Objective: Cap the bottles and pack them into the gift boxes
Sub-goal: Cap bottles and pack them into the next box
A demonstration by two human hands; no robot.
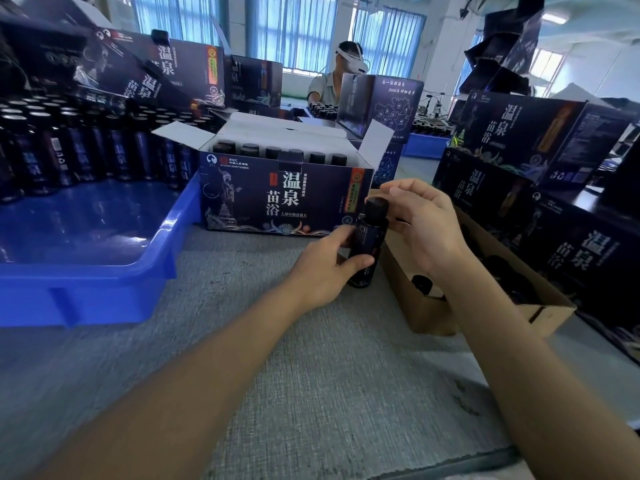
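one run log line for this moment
step: capping | left hand grip: holds bottle | right hand grip: pinches cap | gift box: open, bottles inside

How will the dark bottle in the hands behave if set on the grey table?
The dark bottle is tall and narrow, so upright it probably tips easily; on its side it likely rolls. Its wall looks smooth, perhaps slippery; the left hand grips it, the right hand pinches its cap.

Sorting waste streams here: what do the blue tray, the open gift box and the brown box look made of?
Blue tray: likely moulded plastic, glossy; it mirrors window light. Open gift box: printed cardboard, slight sheen outside, plain white inside its flaps. Brown box: seemingly unprinted kraft cardboard, matte, with folded corners.
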